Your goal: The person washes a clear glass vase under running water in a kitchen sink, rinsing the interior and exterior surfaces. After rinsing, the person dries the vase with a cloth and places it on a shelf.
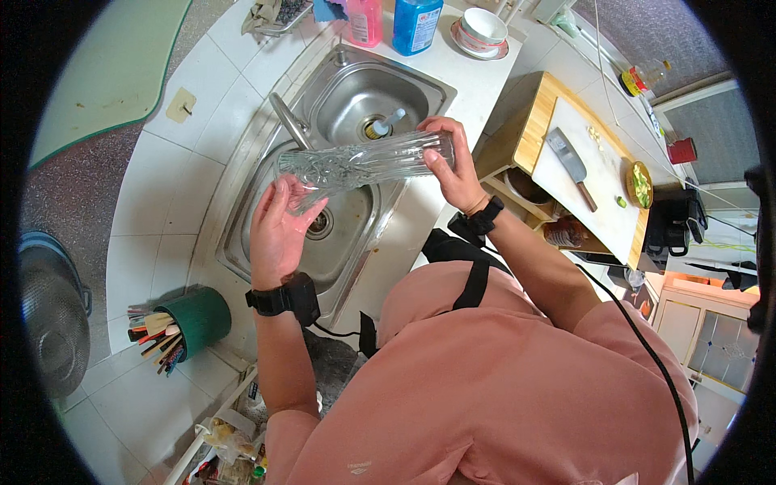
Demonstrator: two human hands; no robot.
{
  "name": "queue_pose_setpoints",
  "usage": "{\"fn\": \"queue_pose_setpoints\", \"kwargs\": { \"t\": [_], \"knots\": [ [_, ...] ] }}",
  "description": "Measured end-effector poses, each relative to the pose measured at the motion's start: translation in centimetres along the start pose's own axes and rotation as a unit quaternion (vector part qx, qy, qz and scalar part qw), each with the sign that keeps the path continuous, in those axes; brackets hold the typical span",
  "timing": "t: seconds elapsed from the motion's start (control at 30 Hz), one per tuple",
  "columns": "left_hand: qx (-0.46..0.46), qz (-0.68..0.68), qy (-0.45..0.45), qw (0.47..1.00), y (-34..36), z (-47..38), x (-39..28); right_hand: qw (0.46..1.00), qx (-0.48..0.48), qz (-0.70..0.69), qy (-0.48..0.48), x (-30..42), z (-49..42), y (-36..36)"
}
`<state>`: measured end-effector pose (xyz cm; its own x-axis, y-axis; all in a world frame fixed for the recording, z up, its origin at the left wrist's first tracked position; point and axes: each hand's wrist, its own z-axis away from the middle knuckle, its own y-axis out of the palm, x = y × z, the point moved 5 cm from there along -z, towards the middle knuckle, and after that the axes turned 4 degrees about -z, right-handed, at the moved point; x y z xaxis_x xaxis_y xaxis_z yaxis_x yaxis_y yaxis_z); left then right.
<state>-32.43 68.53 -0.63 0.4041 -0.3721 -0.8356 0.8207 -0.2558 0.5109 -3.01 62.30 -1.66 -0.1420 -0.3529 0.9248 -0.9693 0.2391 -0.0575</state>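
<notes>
A clear ribbed glass vase (370, 162) lies sideways in the air over the double steel sink (388, 197). Fingers and thumb of my right hand (451, 160) wrap around its right end. At the wider left end, my left hand (282, 221) supports the glass from below, palm up with the fingers spread. The faucet (290, 121) stands just behind the vase, its spout tip partly hidden by the glass. In the far basin rests a brush with a pale blue handle (388, 123), its head near the drain. Below the vase shows the near basin's drain (319, 224).
A pink bottle (365, 24), a blue bottle (417, 27) and stacked bowls (483, 29) stand behind the sink. To the right, a cleaver (568, 156) lies on a white cutting board (561, 188) beside a bowl of chopped food (639, 183). A green utensil holder (200, 321) sits at left.
</notes>
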Motion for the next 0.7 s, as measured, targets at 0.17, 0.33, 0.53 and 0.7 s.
{"fn": "queue_pose_setpoints", "kwargs": {
  "t": [0.17, 0.33, 0.53, 0.7],
  "knots": [
    [-0.003, -0.040, 0.051, 0.998, 1.0, -0.9, -1.1, 0.998, 0.014, 0.053, -0.024, 2.2, -1.5, 0.0],
    [-0.023, -0.107, 0.101, 0.989, 2.3, -1.0, -1.5, 0.937, -0.016, -0.229, 0.263, 0.8, -1.9, -0.3],
    [-0.007, -0.120, 0.123, 0.985, 3.0, -1.5, -2.3, 0.992, -0.042, -0.076, 0.086, 1.5, -2.6, -1.2],
    [-0.007, -0.135, 0.149, 0.979, 3.8, -1.2, -3.0, 0.998, -0.053, -0.042, 0.008, 1.9, -1.7, -1.2]
  ]
}}
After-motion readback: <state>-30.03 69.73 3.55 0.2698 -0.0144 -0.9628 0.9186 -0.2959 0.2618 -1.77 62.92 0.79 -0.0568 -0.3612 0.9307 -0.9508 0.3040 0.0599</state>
